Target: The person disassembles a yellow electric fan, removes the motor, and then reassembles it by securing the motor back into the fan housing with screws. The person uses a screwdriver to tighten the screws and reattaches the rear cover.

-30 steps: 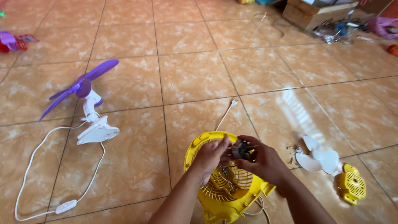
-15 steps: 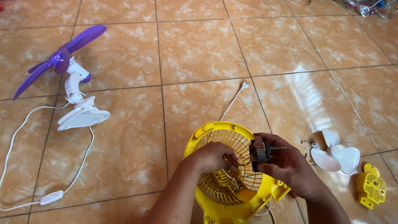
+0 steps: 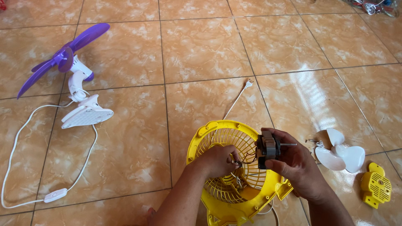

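**Fan stripped down, motor out of the housing, wires being handled**

Nearest: the yellow fan grille housing (image 3: pixel 234 167) is lying flat on the tiled floor (image 3: pixel 201 50), right under both hands. The left hand (image 3: pixel 217 160) is resting on the grille w/ fingers pinched shut on the thin dark wires (image 3: pixel 245 158) running to the motor. The right hand (image 3: pixel 295 163) is clamping the small motor (image 3: pixel 268 147) just above the grille's right edge, shaft pointing away to the right. Hands are sitting close together, only the wires' span apart.

Progress, judging from the layout: the unit looks well into disassembly or mid-reassembly; can't tell which. The motor is out of its seat but wired to the housing. Blade and rear cover are off.

Just right of the right hand: white fan blade (image 3: pixel 339 151) lying loose, w/ a small screw-like bit beside it, too small to be sure. Further right, a yellow back cover (image 3: pixel 376 185).

Beyond the hands, a white cord w/ plug (image 3: pixel 238 97) is trailing away from the housing.

Far left of the left hand: a purple-bladed clip fan (image 3: pixel 71 79) is standing whole on its white base, its white cable w/ inline switch (image 3: pixel 55 195) looping across the floor.
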